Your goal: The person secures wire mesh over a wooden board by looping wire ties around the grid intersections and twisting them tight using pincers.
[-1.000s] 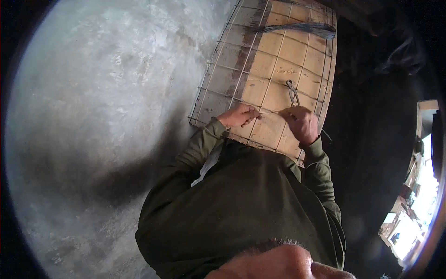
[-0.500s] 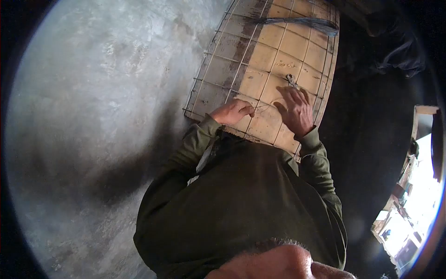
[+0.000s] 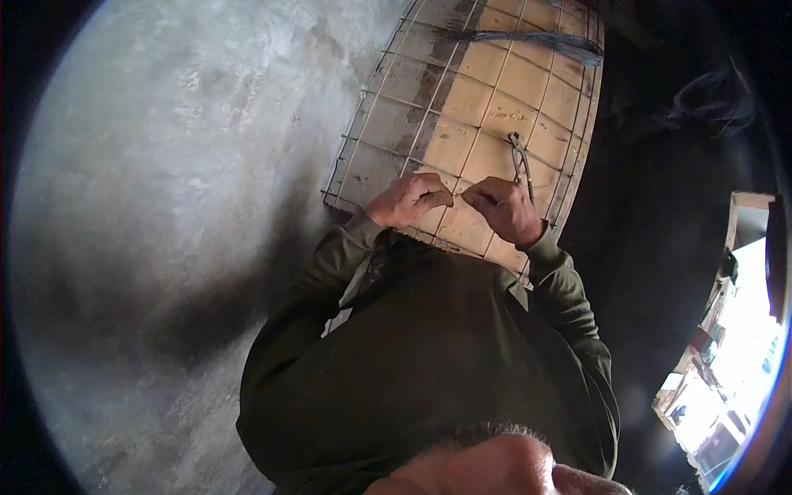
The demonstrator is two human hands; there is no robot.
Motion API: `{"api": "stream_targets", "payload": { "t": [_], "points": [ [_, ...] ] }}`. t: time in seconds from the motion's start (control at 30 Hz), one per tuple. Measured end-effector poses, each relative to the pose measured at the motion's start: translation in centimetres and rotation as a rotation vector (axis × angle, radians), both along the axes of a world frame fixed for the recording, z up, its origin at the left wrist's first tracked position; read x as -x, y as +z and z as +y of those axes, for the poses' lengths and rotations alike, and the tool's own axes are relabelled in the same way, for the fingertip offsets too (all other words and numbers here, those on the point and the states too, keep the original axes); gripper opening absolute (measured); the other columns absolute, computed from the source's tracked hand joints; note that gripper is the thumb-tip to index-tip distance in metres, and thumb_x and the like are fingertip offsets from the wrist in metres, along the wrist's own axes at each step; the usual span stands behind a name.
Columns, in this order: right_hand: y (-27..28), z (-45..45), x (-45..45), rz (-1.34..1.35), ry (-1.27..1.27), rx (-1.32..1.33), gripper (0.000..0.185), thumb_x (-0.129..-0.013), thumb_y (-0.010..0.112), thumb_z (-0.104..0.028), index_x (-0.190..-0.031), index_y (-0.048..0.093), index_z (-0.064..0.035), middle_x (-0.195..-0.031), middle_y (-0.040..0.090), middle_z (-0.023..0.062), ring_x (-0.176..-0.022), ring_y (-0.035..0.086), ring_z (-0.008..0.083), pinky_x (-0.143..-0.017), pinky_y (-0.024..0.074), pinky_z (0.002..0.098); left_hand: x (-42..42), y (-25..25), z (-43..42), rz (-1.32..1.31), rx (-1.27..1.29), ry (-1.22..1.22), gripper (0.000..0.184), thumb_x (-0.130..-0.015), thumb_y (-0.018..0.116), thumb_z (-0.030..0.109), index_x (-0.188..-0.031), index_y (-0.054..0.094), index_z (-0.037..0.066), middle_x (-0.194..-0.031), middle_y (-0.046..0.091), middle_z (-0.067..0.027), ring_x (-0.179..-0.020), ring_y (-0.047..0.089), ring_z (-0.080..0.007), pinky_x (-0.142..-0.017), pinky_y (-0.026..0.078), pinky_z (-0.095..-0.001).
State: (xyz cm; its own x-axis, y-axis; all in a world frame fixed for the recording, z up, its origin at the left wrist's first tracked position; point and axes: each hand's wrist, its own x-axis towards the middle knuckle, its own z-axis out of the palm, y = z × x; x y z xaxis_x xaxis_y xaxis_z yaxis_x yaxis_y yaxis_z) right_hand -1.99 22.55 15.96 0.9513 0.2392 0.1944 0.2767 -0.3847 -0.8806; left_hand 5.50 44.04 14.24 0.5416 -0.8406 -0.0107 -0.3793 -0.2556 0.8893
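Observation:
My left hand [image 3: 410,200] is closed in a pinch over the wire grid [image 3: 476,125], holding a thin piece of wire [image 3: 457,195]. Facing it, my right hand [image 3: 507,216] pinches the same wire, and the fingertips of both hands are close together. Just above my right hand, a pair of pincers [image 3: 518,153] lies on the grid, jaws pointing away from me; the ends of its handles reach behind the hand. Beneath the grid is a board [image 3: 462,99], grey on the left and bare wood on the right.
A bundle of dark tie wire [image 3: 544,41] lies across the far part of the grid. A rough grey concrete surface [image 3: 190,165] spreads on the left. Tangled wire [image 3: 716,103] sits in the dark area at right, and a bright opening [image 3: 734,355] is at lower right.
My right hand has come down and left from beside the pincers, and its fingers have closed on the wire. More of the pincers shows. My left hand has barely moved.

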Motion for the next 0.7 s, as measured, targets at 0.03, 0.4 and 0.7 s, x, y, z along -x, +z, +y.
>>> {"api": "stream_targets", "payload": {
  "t": [0.03,0.4,0.7],
  "points": [
    [-0.2,0.2,0.0,0.086,-0.063,0.038,0.018,-0.083,0.063,-0.017,-0.085,0.065,0.0012,-0.069,0.063,0.0151,-0.058,0.061,0.0265,-0.053,0.0466,0.0357,0.1,0.0,0.0,-0.084,-0.009,0.012,0.021,-0.088,0.056,0.024,-0.086,0.064,0.004,-0.080,0.059,-0.0102,-0.079,0.058,-0.0278,-0.071,0.047,-0.0352],
    [-1.5,3.6,-1.5,0.198,-0.346,0.070,0.023,-0.083,0.062,-0.020,-0.081,0.064,0.0035,-0.064,0.061,0.0165,-0.053,0.060,0.0232,-0.050,0.0449,0.0362,-3.0,-3.1,0.7,-0.394,0.024,0.190,0.010,-0.082,0.061,0.017,-0.084,0.063,0.007,-0.082,0.061,-0.0063,-0.082,0.059,-0.0278,-0.075,0.047,-0.0381],
    [-3.7,3.0,-7.4,0.364,-0.389,0.128,0.023,-0.082,0.061,-0.023,-0.083,0.066,-0.0008,-0.068,0.064,0.0160,-0.060,0.063,0.0272,-0.056,0.0479,0.0358,-6.7,-6.3,0.5,-0.567,-0.013,0.248,0.010,-0.083,0.062,0.017,-0.087,0.063,0.008,-0.086,0.062,-0.0072,-0.089,0.057,-0.0283,-0.078,0.046,-0.0402]
  ]
}}
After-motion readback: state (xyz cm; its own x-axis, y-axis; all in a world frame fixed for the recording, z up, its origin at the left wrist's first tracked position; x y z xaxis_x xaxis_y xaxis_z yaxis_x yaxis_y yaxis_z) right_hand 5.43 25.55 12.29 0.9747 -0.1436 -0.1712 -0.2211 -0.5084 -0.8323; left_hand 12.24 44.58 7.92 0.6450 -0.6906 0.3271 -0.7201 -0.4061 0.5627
